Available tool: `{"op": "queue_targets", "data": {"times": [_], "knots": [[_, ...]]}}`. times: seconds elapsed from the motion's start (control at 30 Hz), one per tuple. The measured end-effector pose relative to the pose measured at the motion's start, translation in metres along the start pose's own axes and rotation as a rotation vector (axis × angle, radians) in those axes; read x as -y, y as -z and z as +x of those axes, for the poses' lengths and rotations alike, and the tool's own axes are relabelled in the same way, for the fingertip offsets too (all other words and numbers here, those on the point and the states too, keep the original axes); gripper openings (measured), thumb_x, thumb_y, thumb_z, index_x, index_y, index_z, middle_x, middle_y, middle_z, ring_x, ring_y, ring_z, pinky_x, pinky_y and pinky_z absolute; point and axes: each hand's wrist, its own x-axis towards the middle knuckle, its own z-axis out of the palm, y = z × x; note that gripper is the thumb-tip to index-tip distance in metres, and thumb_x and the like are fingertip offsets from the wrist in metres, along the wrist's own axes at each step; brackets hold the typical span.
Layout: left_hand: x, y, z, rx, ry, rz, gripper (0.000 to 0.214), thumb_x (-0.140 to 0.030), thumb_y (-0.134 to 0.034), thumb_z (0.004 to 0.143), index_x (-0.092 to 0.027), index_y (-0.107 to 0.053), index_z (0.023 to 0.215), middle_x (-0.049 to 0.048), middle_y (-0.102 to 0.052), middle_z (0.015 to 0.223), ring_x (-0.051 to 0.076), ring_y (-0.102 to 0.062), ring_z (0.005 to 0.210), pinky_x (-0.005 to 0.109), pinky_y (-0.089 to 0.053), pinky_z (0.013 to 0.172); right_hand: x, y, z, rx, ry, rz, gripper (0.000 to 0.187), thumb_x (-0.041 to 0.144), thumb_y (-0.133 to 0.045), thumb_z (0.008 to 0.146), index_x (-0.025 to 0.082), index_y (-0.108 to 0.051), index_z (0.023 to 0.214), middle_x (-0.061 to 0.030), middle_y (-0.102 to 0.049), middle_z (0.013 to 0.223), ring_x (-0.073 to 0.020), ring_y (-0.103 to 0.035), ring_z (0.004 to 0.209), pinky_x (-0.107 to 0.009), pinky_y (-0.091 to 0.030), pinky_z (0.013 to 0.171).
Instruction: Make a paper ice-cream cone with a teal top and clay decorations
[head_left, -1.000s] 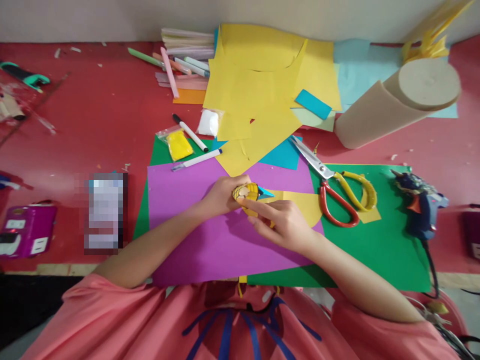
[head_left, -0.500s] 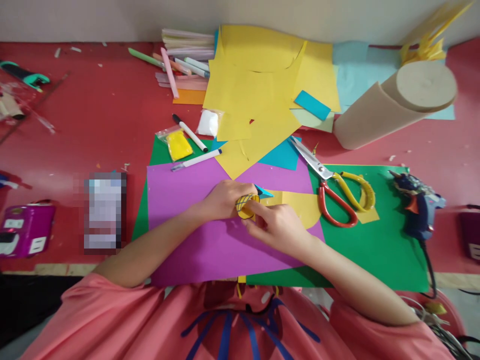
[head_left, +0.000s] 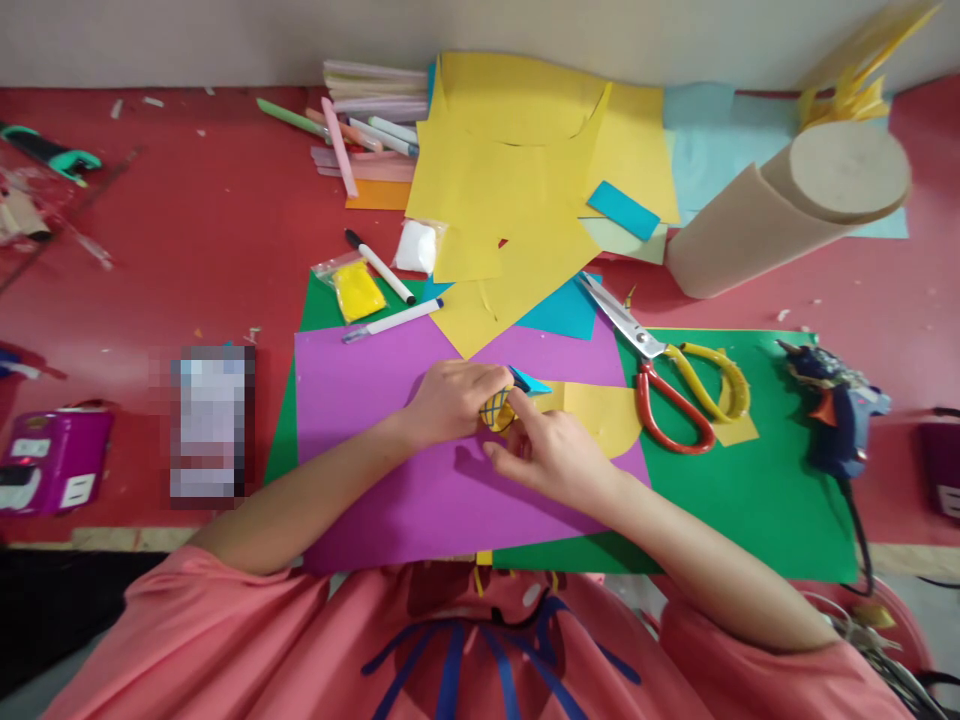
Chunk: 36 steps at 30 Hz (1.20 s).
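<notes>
My left hand [head_left: 457, 402] is closed around a small yellow paper roll [head_left: 496, 408] with dark crisscross lines, held above the purple sheet [head_left: 420, 500]. From the right, the index finger of my right hand [head_left: 566, 455] touches the roll's right end. The thumb of that hand stands apart below, and its other fingers are partly hidden. A pointed blue paper piece [head_left: 533, 381] shows just behind the roll; whether it is joined to the roll I cannot tell. A cut yellow paper piece [head_left: 600, 415] lies beyond my right hand.
Large scissors [head_left: 652, 365] lie partly open on the green sheet [head_left: 750, 510], left of a glue gun [head_left: 844, 410]. Behind are markers [head_left: 394, 320], clay packets [head_left: 360, 290], yellow sheets [head_left: 510, 190] and a tall cardboard roll [head_left: 780, 215]. A blurred-out phone [head_left: 208, 425] lies left.
The yellow roll has turned, so its lined outer side shows instead of its round opening. My right index finger has shifted slightly toward the roll's right end.
</notes>
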Motion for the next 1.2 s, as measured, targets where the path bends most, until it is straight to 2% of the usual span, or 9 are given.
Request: {"op": "queue_targets", "data": {"times": [0.1, 0.23, 0.33, 0.43, 0.57, 0.83, 1.0, 1.07, 1.2], "knots": [[0.0, 0.001, 0.0, -0.029, 0.086, -0.086, 0.013, -0.031, -0.057, 0.089, -0.02, -0.056, 0.083, -0.0039, -0.065, 0.065, 0.009, -0.057, 0.054, 0.022, -0.037, 0.055, -0.004, 0.0, -0.003, -0.033, 0.074, -0.001, 0.049, 0.036, -0.056, 0.088, 0.009, -0.052, 0.128, -0.0046, -0.075, 0.073, -0.0151, -0.063, 0.053, -0.024, -0.037, 0.052], [0.004, 0.002, -0.001, 0.013, 0.243, -0.251, 0.013, -0.033, -0.06, 0.085, -0.021, -0.055, 0.086, -0.0062, -0.065, 0.068, 0.008, -0.056, 0.054, 0.02, -0.037, 0.054, -0.006, -0.002, -0.007, -0.158, 0.15, -0.126, 0.056, 0.038, -0.05, 0.092, 0.01, -0.049, 0.141, -0.0011, -0.071, 0.061, -0.0138, -0.059, 0.047, -0.025, -0.035, 0.051], [0.005, 0.002, -0.001, 0.047, 0.293, -0.26, 0.012, -0.033, -0.06, 0.083, -0.023, -0.055, 0.087, -0.006, -0.066, 0.07, 0.008, -0.058, 0.057, 0.019, -0.038, 0.055, -0.006, -0.006, -0.006, -0.133, 0.143, -0.181, 0.058, 0.042, -0.049, 0.093, 0.01, -0.05, 0.141, -0.0013, -0.069, 0.058, -0.0136, -0.057, 0.044, -0.025, -0.032, 0.049], [0.003, 0.001, -0.002, 0.056, 0.311, -0.259, 0.015, -0.033, -0.062, 0.083, -0.024, -0.055, 0.093, -0.0056, -0.069, 0.073, 0.009, -0.061, 0.06, 0.019, -0.039, 0.056, -0.006, -0.008, -0.005, -0.106, 0.124, -0.138, 0.056, 0.043, -0.05, 0.094, 0.01, -0.053, 0.138, -0.0006, -0.068, 0.057, -0.0133, -0.057, 0.045, -0.024, -0.032, 0.049], [0.001, -0.001, -0.004, 0.071, 0.366, -0.32, 0.024, -0.036, -0.065, 0.083, -0.024, -0.054, 0.1, -0.0049, -0.071, 0.08, 0.01, -0.066, 0.066, 0.018, -0.042, 0.057, -0.008, -0.009, -0.005, -0.183, 0.194, -0.083, 0.047, 0.038, -0.045, 0.096, 0.012, -0.059, 0.133, 0.0002, -0.065, 0.056, -0.012, -0.055, 0.045, -0.024, -0.035, 0.05], [-0.001, -0.002, -0.003, 0.097, 0.417, -0.431, 0.022, -0.03, -0.07, 0.078, -0.023, -0.055, 0.093, -0.0051, -0.072, 0.082, 0.009, -0.066, 0.068, 0.018, -0.044, 0.059, -0.007, -0.006, -0.005, -0.214, 0.244, -0.055, 0.04, 0.034, -0.048, 0.096, 0.014, -0.064, 0.126, 0.0017, -0.061, 0.055, -0.0108, -0.051, 0.046, -0.023, -0.035, 0.051], [-0.005, 0.004, 0.003, 0.114, 0.449, -0.472, 0.02, -0.025, -0.069, 0.075, -0.022, -0.054, 0.089, -0.0053, -0.07, 0.08, 0.009, -0.065, 0.068, 0.018, -0.044, 0.061, -0.007, -0.002, -0.004, -0.201, 0.138, -0.05, 0.043, 0.035, -0.049, 0.095, 0.014, -0.06, 0.131, 0.0021, -0.062, 0.055, -0.0115, -0.055, 0.045, -0.023, -0.037, 0.05], [-0.005, 0.004, 0.004, 0.113, 0.489, -0.488, 0.02, -0.027, -0.068, 0.075, -0.022, -0.054, 0.087, -0.0055, -0.069, 0.077, 0.009, -0.063, 0.066, 0.018, -0.043, 0.059, -0.009, 0.001, -0.004, -0.193, 0.17, -0.035, 0.042, 0.035, -0.051, 0.095, 0.015, -0.059, 0.132, 0.0026, -0.063, 0.055, -0.0113, -0.055, 0.045, -0.023, -0.038, 0.05], [0.001, 0.003, 0.003, 0.076, 0.433, -0.546, 0.021, -0.029, -0.07, 0.075, -0.021, -0.055, 0.087, -0.0034, -0.067, 0.078, 0.01, -0.061, 0.068, 0.02, -0.046, 0.062, -0.016, 0.01, -0.009, -0.375, 0.305, 0.115, 0.024, 0.029, -0.047, 0.099, 0.017, -0.065, 0.108, 0.0012, -0.065, 0.059, -0.0103, -0.058, 0.049, -0.022, -0.044, 0.052]]}}
